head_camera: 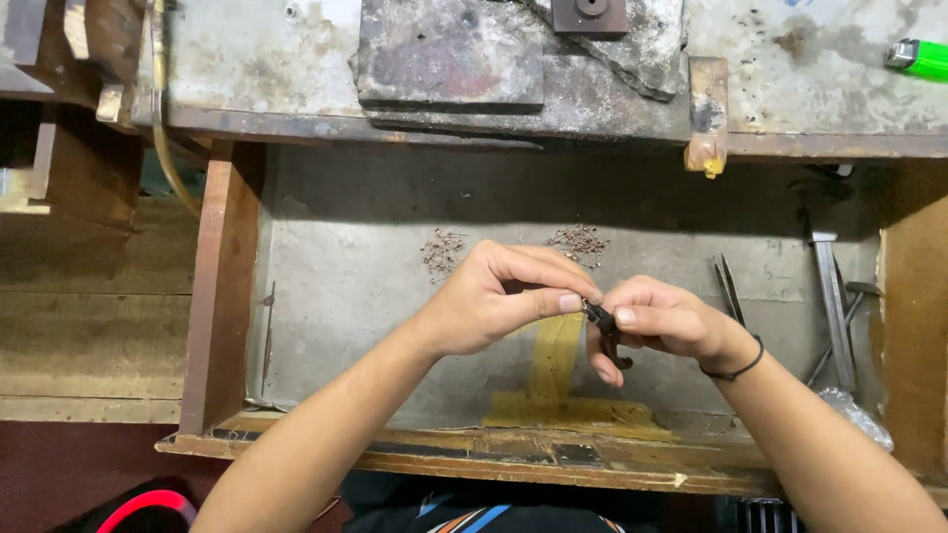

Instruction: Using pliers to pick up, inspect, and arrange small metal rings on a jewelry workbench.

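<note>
Together, the left hand (489, 301) and right hand (662, 321) pinch one small dark metal piece (599, 317) between their fingers, above the middle of the rough grey tray (336, 286). Two heaps of tiny rusty pins (442, 252) lie near its back edge; slim steel tweezers (729, 288) lie towards its right edge.

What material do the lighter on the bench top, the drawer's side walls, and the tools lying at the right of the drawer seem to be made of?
Lighter: probably plastic, bright green and glossy, with a silvery, likely metal, cap.
Drawer side walls: wood, reddish-brown and matt, with worn edges.
Tools: most likely steel, grey with a dull shine along their flat, narrow lengths.
</note>
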